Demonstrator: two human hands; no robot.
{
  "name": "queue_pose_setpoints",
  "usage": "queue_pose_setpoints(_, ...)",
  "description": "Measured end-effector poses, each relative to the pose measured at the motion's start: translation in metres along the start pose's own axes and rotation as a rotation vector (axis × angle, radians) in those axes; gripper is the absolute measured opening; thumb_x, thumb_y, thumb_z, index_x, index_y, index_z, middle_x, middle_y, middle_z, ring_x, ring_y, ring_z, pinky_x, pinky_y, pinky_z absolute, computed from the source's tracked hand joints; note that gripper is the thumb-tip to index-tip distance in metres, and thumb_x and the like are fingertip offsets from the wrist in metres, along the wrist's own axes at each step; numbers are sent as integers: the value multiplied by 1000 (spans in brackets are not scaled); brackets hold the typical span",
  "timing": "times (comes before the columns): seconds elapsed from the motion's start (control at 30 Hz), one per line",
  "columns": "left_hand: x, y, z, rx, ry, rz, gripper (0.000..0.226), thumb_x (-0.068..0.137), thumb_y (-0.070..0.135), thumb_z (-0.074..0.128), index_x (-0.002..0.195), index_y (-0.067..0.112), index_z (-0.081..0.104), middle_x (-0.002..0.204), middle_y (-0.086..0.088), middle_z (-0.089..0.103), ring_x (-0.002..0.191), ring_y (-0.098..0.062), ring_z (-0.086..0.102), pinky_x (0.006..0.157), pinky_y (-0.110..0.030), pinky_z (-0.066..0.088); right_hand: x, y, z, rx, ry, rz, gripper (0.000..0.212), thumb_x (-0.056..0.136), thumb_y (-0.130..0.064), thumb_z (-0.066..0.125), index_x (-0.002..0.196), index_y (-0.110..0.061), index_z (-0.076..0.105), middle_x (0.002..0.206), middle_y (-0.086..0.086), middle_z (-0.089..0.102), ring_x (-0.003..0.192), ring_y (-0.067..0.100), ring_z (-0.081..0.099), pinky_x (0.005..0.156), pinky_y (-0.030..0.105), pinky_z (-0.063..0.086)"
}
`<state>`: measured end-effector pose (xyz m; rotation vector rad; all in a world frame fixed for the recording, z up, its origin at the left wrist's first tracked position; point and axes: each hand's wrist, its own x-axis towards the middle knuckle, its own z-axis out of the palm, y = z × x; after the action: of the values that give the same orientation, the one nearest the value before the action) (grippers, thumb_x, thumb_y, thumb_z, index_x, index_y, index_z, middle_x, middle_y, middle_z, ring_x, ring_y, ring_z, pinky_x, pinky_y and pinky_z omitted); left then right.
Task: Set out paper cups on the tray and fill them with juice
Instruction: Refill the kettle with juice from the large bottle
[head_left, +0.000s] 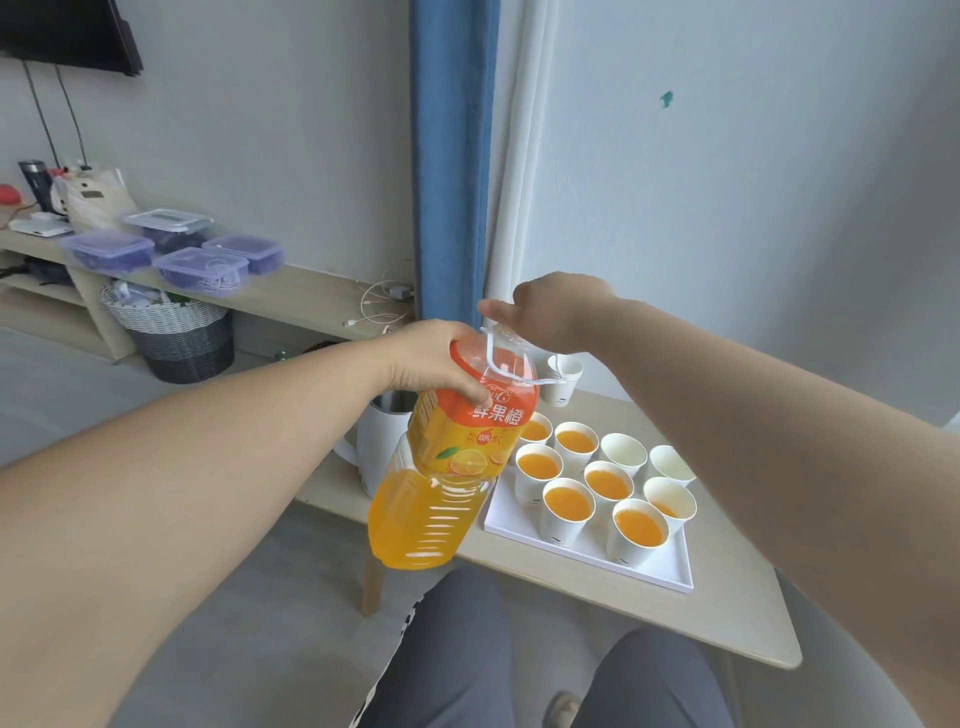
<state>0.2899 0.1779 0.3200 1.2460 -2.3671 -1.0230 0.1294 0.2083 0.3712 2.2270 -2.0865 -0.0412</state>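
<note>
My left hand (439, 358) grips the upper part of a large orange juice bottle (441, 467), held in the air left of the tray. At the bottle's top, my right hand (550, 306) has its fingers curled round the neck or cap, which is hidden. A white tray (670, 569) on the table carries several white paper cups. Most hold orange juice, such as one cup (639, 530) at the front. Two cups (623, 452) at the back right look empty, and one (670, 501) holds only a little. A spare stack of cups (563, 379) stands behind the tray.
A white kettle (379, 436) stands on the light wooden table (727, 613) behind the bottle. My knees are below the table's near edge. A blue curtain hangs behind. A low shelf at left holds plastic boxes, with a woven basket (176, 332) under it.
</note>
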Motion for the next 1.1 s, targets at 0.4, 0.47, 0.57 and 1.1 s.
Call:
queue_pose_setpoints(0.4, -7, -8, 2, -86, -40, -3, 55, 56, 26, 87, 104, 30, 60, 107, 7, 69, 99, -13, 66, 87, -32, 55, -2, 15, 17, 215, 67, -244, 41, 100, -49, 29, 91, -13, 45, 82, 4, 52, 84, 25, 49, 72, 30, 33)
queue_pose_setpoints(0.47, -7, -10, 3, -80, -44, -6, 46, 62, 22, 87, 97, 32, 59, 105, 7, 69, 99, -13, 66, 84, -30, 55, -5, 17, 20, 217, 75, -259, 40, 99, -49, 30, 96, -12, 45, 95, 9, 56, 86, 24, 51, 73, 32, 36)
queue_pose_setpoints(0.57, -7, -8, 5, -78, -40, -11, 39, 68, 18, 84, 92, 33, 57, 101, 10, 67, 95, -11, 65, 71, -23, 53, -7, 9, 22, 99, 117, -159, 51, 99, -56, 25, 99, -13, 53, 92, 5, 56, 82, 22, 49, 65, 30, 35)
queue_pose_setpoints(1.1, -15, -15, 2, -11, -87, -9, 61, 67, 16, 85, 120, 18, 56, 110, 5, 66, 101, -12, 63, 88, -28, 53, -3, 1, 31, -12, 269, -371, 71, 89, -64, 7, 83, -12, 55, 81, 9, 61, 85, 29, 56, 72, 36, 44)
